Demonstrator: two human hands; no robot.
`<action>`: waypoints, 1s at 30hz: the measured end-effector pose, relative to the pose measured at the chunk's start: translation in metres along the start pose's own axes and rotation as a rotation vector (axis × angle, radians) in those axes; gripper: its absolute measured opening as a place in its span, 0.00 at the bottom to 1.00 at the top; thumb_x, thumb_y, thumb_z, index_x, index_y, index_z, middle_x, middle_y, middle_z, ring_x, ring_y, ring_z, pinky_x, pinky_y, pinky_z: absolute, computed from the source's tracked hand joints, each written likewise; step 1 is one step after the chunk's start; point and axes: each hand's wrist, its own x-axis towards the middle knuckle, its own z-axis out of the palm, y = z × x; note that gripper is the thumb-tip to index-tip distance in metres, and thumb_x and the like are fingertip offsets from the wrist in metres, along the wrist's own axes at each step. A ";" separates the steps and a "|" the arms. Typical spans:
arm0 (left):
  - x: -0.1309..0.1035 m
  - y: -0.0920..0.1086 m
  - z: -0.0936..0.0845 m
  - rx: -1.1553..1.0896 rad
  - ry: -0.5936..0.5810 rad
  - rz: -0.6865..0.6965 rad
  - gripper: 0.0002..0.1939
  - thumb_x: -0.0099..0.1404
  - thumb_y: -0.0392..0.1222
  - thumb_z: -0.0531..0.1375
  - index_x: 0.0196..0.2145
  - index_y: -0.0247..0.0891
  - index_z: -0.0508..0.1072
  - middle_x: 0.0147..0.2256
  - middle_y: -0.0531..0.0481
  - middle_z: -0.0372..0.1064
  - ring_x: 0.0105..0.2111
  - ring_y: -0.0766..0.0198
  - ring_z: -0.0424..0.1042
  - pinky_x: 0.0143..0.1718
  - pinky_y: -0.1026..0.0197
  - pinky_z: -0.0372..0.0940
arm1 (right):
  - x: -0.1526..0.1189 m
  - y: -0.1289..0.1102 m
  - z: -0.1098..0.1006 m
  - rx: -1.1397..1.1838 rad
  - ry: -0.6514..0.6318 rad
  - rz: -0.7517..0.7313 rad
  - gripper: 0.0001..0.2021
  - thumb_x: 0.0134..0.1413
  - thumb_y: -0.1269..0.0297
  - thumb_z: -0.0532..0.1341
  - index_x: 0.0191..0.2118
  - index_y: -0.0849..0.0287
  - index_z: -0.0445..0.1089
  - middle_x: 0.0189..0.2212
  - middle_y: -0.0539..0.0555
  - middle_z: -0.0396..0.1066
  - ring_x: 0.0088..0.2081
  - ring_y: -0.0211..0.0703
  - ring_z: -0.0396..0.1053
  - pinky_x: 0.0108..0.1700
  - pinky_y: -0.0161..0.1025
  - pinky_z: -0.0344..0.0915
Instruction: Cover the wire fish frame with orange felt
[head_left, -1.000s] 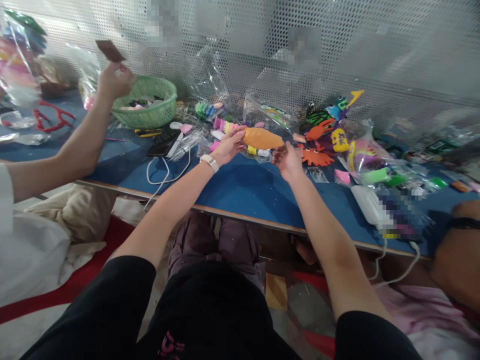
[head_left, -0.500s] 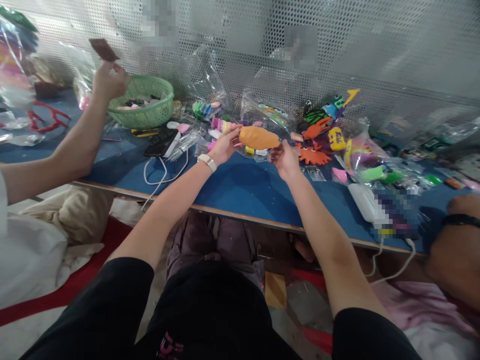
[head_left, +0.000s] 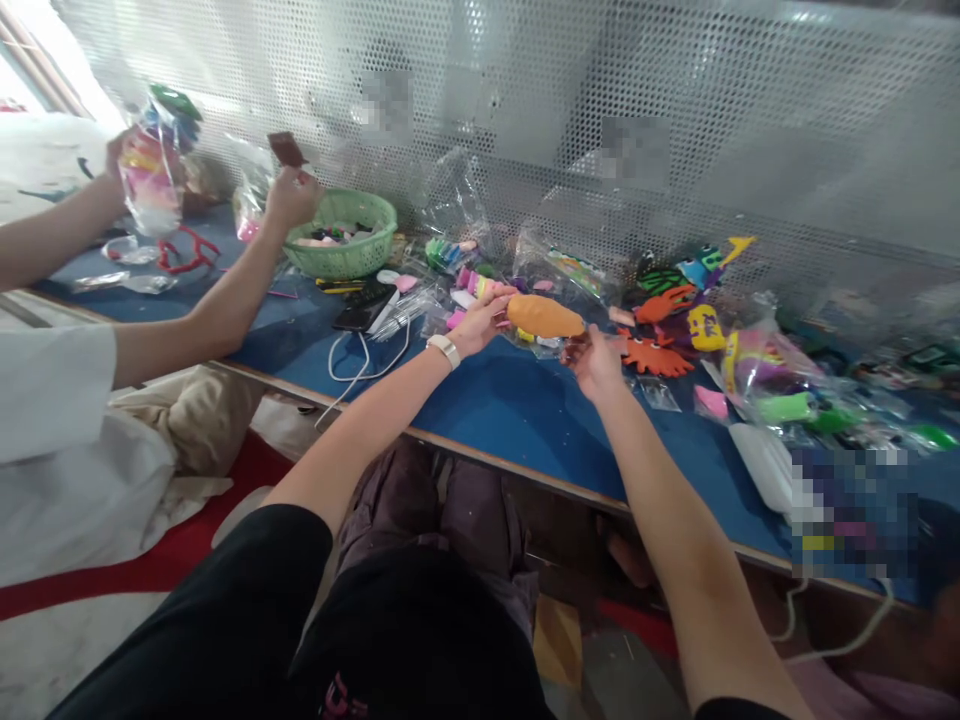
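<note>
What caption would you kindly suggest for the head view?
Left hand and right hand hold an elongated orange piece above a blue table.

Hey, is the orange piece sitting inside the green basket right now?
No, the orange piece is between your left hand and right hand, off to the right of the green basket.
</note>
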 end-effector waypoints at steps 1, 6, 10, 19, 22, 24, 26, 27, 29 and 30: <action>0.000 0.001 0.000 -0.027 -0.006 0.000 0.07 0.85 0.36 0.62 0.47 0.42 0.80 0.41 0.52 0.79 0.37 0.68 0.76 0.42 0.63 0.68 | 0.001 0.001 0.000 0.009 -0.003 0.000 0.26 0.90 0.52 0.58 0.33 0.55 0.72 0.24 0.49 0.73 0.22 0.37 0.70 0.23 0.32 0.68; -0.001 0.002 0.002 -0.077 -0.024 0.038 0.08 0.85 0.34 0.63 0.47 0.40 0.83 0.42 0.51 0.79 0.38 0.66 0.76 0.45 0.62 0.69 | 0.008 0.004 -0.004 0.043 -0.022 -0.013 0.26 0.90 0.51 0.56 0.34 0.54 0.72 0.23 0.48 0.73 0.21 0.37 0.70 0.22 0.32 0.68; -0.001 0.002 0.005 -0.110 0.014 0.001 0.08 0.85 0.34 0.64 0.46 0.40 0.84 0.39 0.51 0.78 0.38 0.66 0.76 0.44 0.63 0.67 | 0.011 0.005 -0.006 0.037 -0.014 -0.004 0.25 0.86 0.46 0.63 0.34 0.54 0.71 0.23 0.48 0.74 0.21 0.38 0.71 0.22 0.31 0.69; -0.004 0.003 0.005 -0.097 0.020 -0.011 0.07 0.84 0.34 0.65 0.45 0.40 0.83 0.40 0.51 0.78 0.37 0.66 0.75 0.41 0.63 0.65 | 0.010 0.009 -0.006 0.044 -0.015 -0.001 0.25 0.90 0.53 0.57 0.34 0.55 0.73 0.24 0.50 0.74 0.22 0.39 0.70 0.23 0.32 0.69; -0.003 0.002 0.005 -0.078 0.010 -0.006 0.07 0.84 0.34 0.65 0.45 0.40 0.83 0.39 0.51 0.78 0.36 0.66 0.75 0.41 0.63 0.65 | 0.012 0.009 -0.010 0.039 -0.015 -0.015 0.25 0.90 0.53 0.56 0.34 0.54 0.73 0.24 0.51 0.74 0.23 0.40 0.70 0.23 0.33 0.69; -0.001 0.000 0.005 -0.060 0.003 -0.006 0.07 0.85 0.36 0.65 0.45 0.41 0.83 0.39 0.50 0.78 0.36 0.66 0.75 0.41 0.63 0.66 | 0.014 0.009 -0.012 0.035 -0.014 -0.020 0.25 0.89 0.51 0.56 0.34 0.54 0.72 0.24 0.50 0.73 0.23 0.40 0.70 0.23 0.33 0.68; 0.000 -0.001 0.005 -0.028 -0.001 -0.017 0.07 0.85 0.39 0.65 0.46 0.41 0.84 0.41 0.49 0.80 0.36 0.65 0.75 0.42 0.63 0.68 | 0.015 0.009 -0.013 0.024 -0.001 -0.019 0.25 0.89 0.48 0.58 0.34 0.54 0.72 0.24 0.50 0.73 0.23 0.40 0.70 0.23 0.33 0.68; 0.001 -0.002 0.005 -0.009 0.000 -0.023 0.07 0.85 0.40 0.66 0.47 0.41 0.85 0.42 0.48 0.81 0.37 0.65 0.75 0.43 0.62 0.69 | 0.016 0.009 -0.013 0.015 0.010 -0.016 0.25 0.88 0.48 0.59 0.33 0.53 0.71 0.24 0.50 0.73 0.23 0.40 0.69 0.23 0.33 0.68; 0.002 -0.004 0.004 0.023 0.006 -0.035 0.08 0.86 0.42 0.65 0.48 0.41 0.85 0.45 0.46 0.83 0.37 0.65 0.76 0.43 0.62 0.71 | 0.016 0.010 -0.014 -0.006 0.022 -0.017 0.25 0.87 0.47 0.60 0.33 0.53 0.71 0.25 0.49 0.73 0.22 0.40 0.69 0.22 0.34 0.68; 0.003 -0.005 0.003 0.033 0.012 -0.037 0.09 0.86 0.43 0.65 0.48 0.41 0.85 0.46 0.45 0.84 0.37 0.65 0.76 0.43 0.62 0.71 | 0.017 0.011 -0.013 -0.016 0.025 -0.021 0.25 0.87 0.46 0.61 0.33 0.53 0.71 0.25 0.49 0.73 0.22 0.40 0.69 0.22 0.34 0.67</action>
